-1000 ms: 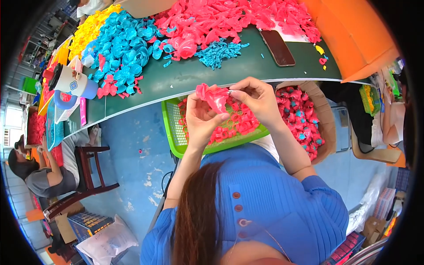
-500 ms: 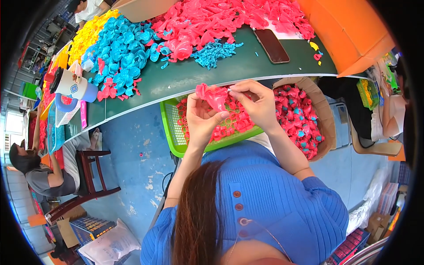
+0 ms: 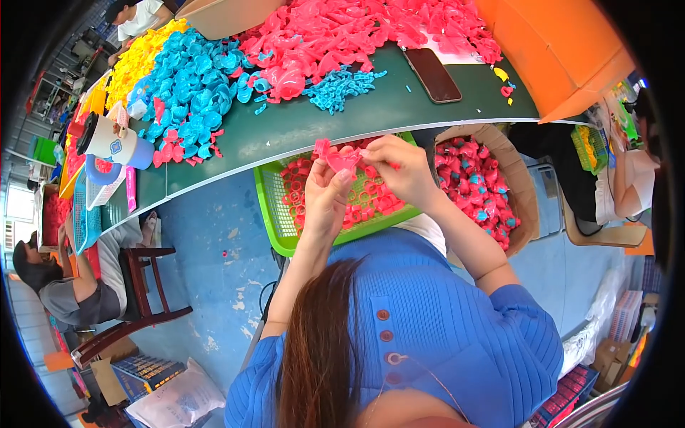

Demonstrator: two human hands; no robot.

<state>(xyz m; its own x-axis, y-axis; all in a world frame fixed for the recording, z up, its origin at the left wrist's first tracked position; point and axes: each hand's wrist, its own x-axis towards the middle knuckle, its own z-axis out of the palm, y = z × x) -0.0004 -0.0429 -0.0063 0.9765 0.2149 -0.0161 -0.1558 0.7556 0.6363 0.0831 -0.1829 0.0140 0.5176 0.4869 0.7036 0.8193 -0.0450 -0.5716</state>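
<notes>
Green tabletop (image 3: 300, 118) is bearing a pink heap (image 3: 321, 36); over a green basket (image 3: 265, 214), the left hand (image 3: 327, 196) is pinching a pink piece (image 3: 341, 161); the right hand (image 3: 407, 170), its edge.

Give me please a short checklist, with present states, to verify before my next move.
1. Left hand holds the pink plastic piece: ok.
2. Right hand is at the piece's right end: ok.
3. Right fingertips hold something separate: cannot tell, too small.
4. Green basket is below the hands: ok.
5. Cardboard box is open: ok.
6. Green table is free of loose pieces: not ok, several piles lie there.
</notes>
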